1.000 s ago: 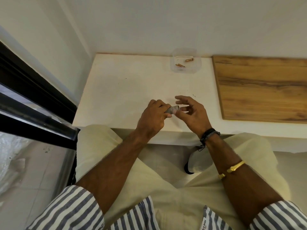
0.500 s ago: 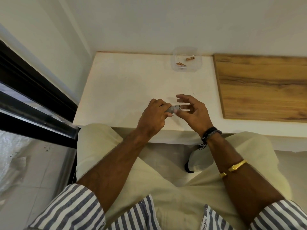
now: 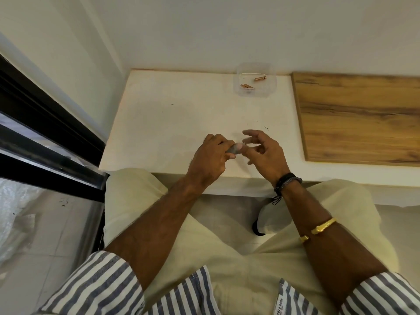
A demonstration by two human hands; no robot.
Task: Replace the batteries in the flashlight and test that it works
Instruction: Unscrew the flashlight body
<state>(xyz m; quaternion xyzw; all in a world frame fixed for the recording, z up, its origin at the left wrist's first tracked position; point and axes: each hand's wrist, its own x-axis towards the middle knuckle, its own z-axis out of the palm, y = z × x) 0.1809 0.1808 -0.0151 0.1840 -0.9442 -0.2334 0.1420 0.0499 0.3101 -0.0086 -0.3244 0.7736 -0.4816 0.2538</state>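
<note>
Between my two hands, just above the near edge of the white table [image 3: 172, 123], my left hand [image 3: 210, 159] curls shut around the small grey flashlight [image 3: 234, 149], pinching its body. My right hand [image 3: 263, 153] sits just beside its open end, fingers [image 3: 251, 134] loosely spread and blurred; whether they touch it I cannot tell. Well beyond my fingertips, copper batteries [image 3: 247, 86] lie in a clear tray [image 3: 271, 84].

Single head view, looking steeply down, close over lap and white table [image 3: 181, 114] edge
</note>
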